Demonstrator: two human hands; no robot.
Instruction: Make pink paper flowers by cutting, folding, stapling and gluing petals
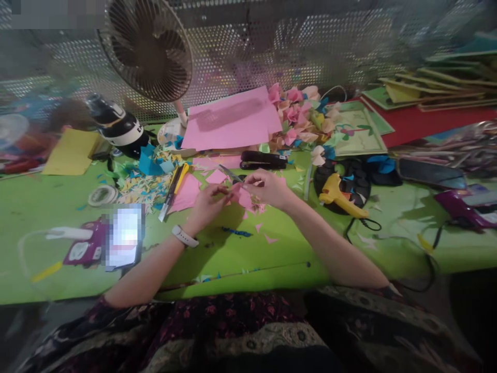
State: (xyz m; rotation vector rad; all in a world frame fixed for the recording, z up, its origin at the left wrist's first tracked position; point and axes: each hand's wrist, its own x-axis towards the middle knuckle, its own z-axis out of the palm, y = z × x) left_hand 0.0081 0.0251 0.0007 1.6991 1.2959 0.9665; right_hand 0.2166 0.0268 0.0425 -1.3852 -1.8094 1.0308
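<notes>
Over the middle of the green table, my left hand (pixel 208 205) pinches the edge of a small pink paper piece (pixel 236 192). My right hand (pixel 269 187) has its thumb and fingers closed on the other side of the same paper. Just behind my fingers, scissors (pixel 229 172) lie with a blade pointing up and left, their handles partly hidden by my right hand. Pink paper scraps (pixel 254 207) are scattered below my hands. To the left lie a yellow cutter knife (pixel 180 178) and pink paper squares (pixel 188 192).
Behind my hands are a black stapler (pixel 263 160), a pink sheet (pixel 229 122) and folded paper flowers (pixel 297 114). A yellow glue gun (pixel 337 196) rests on a black tray at right. At left are a phone (pixel 123 235), shredded paper (pixel 145 187), a bottle (pixel 122 127) and a fan (pixel 151 52).
</notes>
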